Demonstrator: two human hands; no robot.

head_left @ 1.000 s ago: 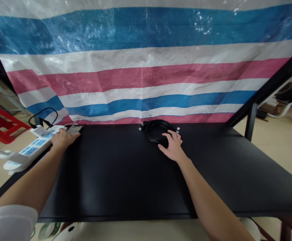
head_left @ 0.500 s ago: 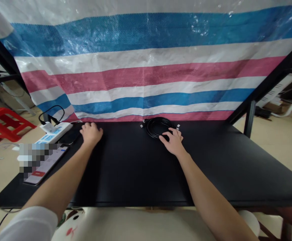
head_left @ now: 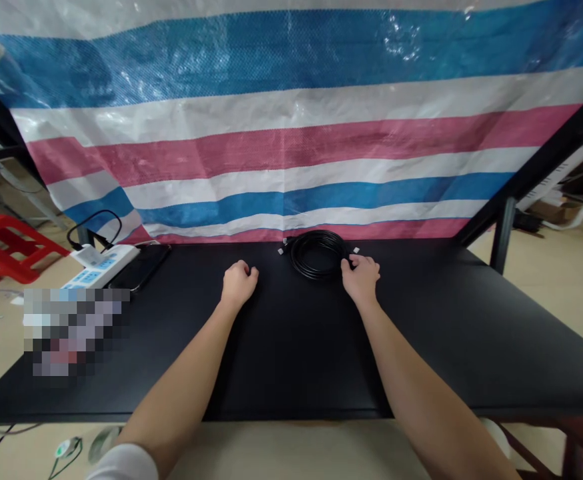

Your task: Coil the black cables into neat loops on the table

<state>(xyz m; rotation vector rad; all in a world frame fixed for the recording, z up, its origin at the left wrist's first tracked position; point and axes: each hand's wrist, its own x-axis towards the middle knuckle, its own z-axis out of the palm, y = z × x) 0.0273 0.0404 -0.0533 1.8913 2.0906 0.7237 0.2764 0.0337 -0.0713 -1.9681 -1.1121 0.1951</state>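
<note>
A coiled black cable (head_left: 316, 275) lies towards the back of the black tabletop. White connector ends (head_left: 355, 251) stick out on both sides of the loops. At the coil's right edge is my right hand (head_left: 362, 279), its thumb and fingers closed on the outer loops; part of the grip is hidden. My left hand (head_left: 239, 283) rests as a loose fist over the table, left of the coil and apart from it. Its fingers curl inward and nothing shows in them.
On the left stand a white power strip (head_left: 121, 263) with a plugged-in charger and a dark phone (head_left: 144, 268). A blurred patch covers something in front. Behind the table hangs a striped plastic sheet (head_left: 291, 133). A red stool (head_left: 14, 247) is on the floor.
My left hand has moved right, away from the dark phone, and its fingers have curled. My right hand has shifted slightly right, with its fingers drawn in at the coil's edge.
</note>
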